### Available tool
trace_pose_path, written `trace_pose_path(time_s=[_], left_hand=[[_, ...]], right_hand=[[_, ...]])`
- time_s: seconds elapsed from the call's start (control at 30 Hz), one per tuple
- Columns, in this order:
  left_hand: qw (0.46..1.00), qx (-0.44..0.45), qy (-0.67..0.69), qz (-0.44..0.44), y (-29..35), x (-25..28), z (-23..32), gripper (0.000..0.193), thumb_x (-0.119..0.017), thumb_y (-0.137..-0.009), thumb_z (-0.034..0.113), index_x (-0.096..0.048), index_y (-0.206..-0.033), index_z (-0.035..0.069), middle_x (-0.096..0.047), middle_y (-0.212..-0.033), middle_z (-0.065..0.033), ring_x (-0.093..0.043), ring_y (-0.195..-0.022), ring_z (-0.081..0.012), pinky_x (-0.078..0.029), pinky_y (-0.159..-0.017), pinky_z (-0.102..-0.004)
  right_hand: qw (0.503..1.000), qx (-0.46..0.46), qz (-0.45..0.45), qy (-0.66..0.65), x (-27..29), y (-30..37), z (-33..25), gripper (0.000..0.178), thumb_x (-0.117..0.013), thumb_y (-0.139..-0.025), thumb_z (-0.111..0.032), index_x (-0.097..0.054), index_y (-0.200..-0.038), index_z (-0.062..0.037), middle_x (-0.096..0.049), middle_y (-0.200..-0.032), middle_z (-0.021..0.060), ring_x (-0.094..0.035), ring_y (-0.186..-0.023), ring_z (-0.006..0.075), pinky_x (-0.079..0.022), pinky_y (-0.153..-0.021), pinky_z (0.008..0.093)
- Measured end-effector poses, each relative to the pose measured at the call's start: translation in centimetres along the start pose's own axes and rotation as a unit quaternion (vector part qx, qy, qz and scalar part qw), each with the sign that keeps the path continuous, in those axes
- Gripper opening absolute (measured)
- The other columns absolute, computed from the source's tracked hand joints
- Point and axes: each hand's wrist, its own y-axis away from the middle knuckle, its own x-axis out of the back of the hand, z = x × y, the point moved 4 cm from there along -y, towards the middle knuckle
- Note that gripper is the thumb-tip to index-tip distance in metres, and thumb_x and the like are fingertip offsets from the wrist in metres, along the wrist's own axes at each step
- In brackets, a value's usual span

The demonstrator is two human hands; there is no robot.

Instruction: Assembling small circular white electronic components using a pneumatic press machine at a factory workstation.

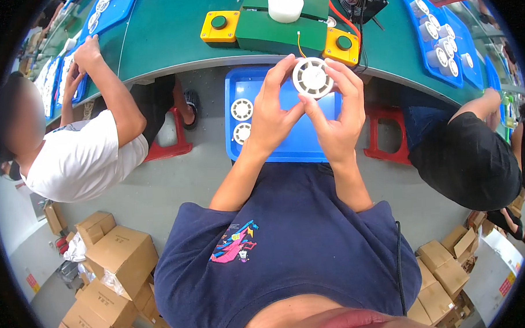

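Observation:
Between my two hands is a round white plastic part (313, 78) with a ring of slots and thin red and yellow wires rising from its top edge. My left hand (274, 108) grips its left side with thumb and fingertips. On the right side, my right hand (340, 110) pinches it the same way. Below my hands lies a blue tray (291, 150), over my lap. Two similar slotted white discs rest in the tray's left part, an upper disc (241, 109) and a lower disc (242, 133).
Ahead, a green fixture (281, 33) carries a white cylinder (286, 6), flanked by a left yellow button box (219, 26) and a right one (341, 46). A black fan (361, 1) stands behind. Co-workers sit left and right on red stools; cardboard boxes (121, 258) are stacked behind.

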Motion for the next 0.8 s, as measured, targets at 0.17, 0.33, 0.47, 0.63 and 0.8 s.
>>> trace_pose_path(time_s=[0.17, 0.33, 0.47, 0.63, 0.8], left_hand=[[1.000, -0.012, -0.028, 0.004, 0.4, 0.2, 0.0, 0.079, -0.081, -0.077, -0.001, -0.046, -0.148, 0.004, -0.060, -0.137, -0.0194, -0.062, -0.124, -0.0362, -0.051, -0.105, -0.0411], [0.998, -0.026, -0.052, -0.003, 0.1, 0.5, 0.2, 0.075, -0.081, -0.076, -0.002, -0.051, -0.146, 0.003, -0.061, -0.137, -0.0191, -0.062, -0.125, -0.0335, -0.051, -0.105, -0.0400], [0.991, -0.090, -0.101, 0.006, -1.4, 0.9, 0.5, 0.074, -0.082, -0.071, -0.005, -0.057, -0.141, 0.004, -0.063, -0.131, -0.0195, -0.064, -0.117, -0.0371, -0.055, -0.097, -0.0413], [0.981, -0.144, -0.130, 0.015, -6.4, 2.0, 0.9, 0.073, -0.083, -0.071, -0.006, -0.058, -0.139, 0.004, -0.064, -0.128, -0.0197, -0.066, -0.113, -0.0371, -0.056, -0.094, -0.0407], [0.968, -0.205, -0.144, 0.026, -12.1, 2.4, -1.5, 0.074, -0.081, -0.073, -0.008, -0.054, -0.141, 0.006, -0.063, -0.130, -0.0186, -0.064, -0.116, -0.0386, -0.055, -0.095, -0.0416]], right_hand=[[1.000, 0.010, -0.008, 0.013, -0.2, 0.3, -0.1, 0.062, -0.087, -0.073, -0.004, -0.061, -0.129, -0.0014, -0.062, -0.131, 0.0191, -0.063, -0.114, 0.0345, -0.056, -0.091, 0.0388], [0.996, -0.062, -0.017, -0.065, -0.4, 0.3, 0.2, 0.060, -0.086, -0.076, -0.004, -0.060, -0.131, -0.0012, -0.063, -0.129, 0.0171, -0.064, -0.112, 0.0302, -0.057, -0.087, 0.0368], [0.994, -0.066, -0.012, -0.081, -1.1, -0.8, 0.8, 0.062, -0.087, -0.076, -0.006, -0.060, -0.132, -0.0009, -0.063, -0.127, 0.0162, -0.065, -0.110, 0.0270, -0.058, -0.085, 0.0344], [0.997, -0.048, -0.011, -0.067, -2.6, -4.8, 2.5, 0.063, -0.088, -0.077, -0.015, -0.062, -0.133, 0.0004, -0.069, -0.116, 0.0156, -0.067, -0.105, 0.0252, -0.055, -0.090, 0.0355], [0.993, 0.007, 0.027, -0.110, -5.6, -10.1, 5.5, 0.063, -0.087, -0.079, -0.022, -0.062, -0.133, -0.0021, -0.069, -0.119, 0.0167, -0.067, -0.107, 0.0306, -0.053, -0.093, 0.0391]])
